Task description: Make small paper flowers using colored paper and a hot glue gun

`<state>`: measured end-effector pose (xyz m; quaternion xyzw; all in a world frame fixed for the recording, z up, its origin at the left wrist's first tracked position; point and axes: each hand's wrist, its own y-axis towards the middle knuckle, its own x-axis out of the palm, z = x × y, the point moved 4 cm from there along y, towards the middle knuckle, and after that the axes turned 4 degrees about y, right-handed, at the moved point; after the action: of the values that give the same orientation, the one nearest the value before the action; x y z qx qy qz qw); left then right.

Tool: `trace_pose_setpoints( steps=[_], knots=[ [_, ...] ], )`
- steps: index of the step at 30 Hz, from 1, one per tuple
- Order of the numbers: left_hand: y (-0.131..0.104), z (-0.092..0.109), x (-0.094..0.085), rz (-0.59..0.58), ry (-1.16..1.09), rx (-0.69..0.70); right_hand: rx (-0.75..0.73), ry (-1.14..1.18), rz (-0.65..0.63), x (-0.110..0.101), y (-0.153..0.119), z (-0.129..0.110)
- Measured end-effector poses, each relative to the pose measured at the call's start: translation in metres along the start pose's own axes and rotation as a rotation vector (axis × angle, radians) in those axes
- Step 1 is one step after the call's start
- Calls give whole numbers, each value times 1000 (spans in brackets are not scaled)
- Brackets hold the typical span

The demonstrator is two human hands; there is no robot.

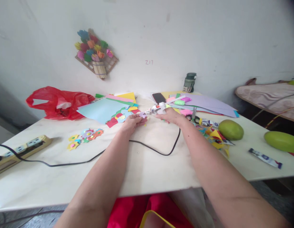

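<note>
Near the middle of the table, my right hand [170,116] grips a white hot glue gun [157,108], its nozzle pointing left. A black cord runs from that side across the table. My left hand [134,123] pinches a small lilac paper flower [143,115] right by the nozzle tip. Whether the nozzle touches the paper, I cannot tell. Just behind my left hand lie colourful cut paper pieces [119,116]. Several finished-looking paper flowers [87,135] with coloured centres lie to the left.
A power strip [23,153] and a red plastic bag [59,103] are at left. Coloured sheets [97,109], a phone [158,98] and a green bottle [189,82] stand or lie at the back. Scissors [194,117], paper scraps, green mangoes [231,129] and a tube [265,158] are at right.
</note>
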<state>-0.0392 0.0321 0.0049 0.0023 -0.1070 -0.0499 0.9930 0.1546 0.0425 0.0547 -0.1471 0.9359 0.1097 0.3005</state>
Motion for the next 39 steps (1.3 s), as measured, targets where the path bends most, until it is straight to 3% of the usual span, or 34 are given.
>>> trace_pose_setpoints(
  steps=[39],
  knots=[
    [2,-1,-1,2,-2,16,20,-34,-10,-4,1,3]
  ],
)
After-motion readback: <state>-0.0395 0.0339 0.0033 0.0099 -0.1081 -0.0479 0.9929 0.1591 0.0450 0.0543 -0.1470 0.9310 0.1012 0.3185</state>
